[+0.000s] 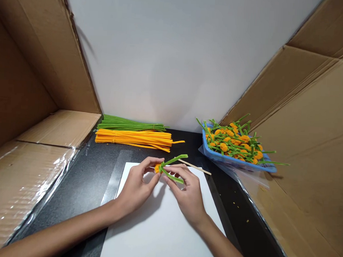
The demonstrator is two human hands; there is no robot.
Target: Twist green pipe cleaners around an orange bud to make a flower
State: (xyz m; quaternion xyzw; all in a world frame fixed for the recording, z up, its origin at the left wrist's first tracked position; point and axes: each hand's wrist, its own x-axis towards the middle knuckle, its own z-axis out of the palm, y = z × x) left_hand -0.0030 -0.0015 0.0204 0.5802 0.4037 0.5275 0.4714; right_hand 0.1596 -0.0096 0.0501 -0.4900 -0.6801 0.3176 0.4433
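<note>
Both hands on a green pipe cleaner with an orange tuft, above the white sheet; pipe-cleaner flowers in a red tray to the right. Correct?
One error: the tray is blue, not red, as the head view shows. The rest stands: the left hand and right hand hold the green pipe cleaner with the orange tuft above the white sheet, and the pipe-cleaner flowers lie in the tray to the right.
</note>
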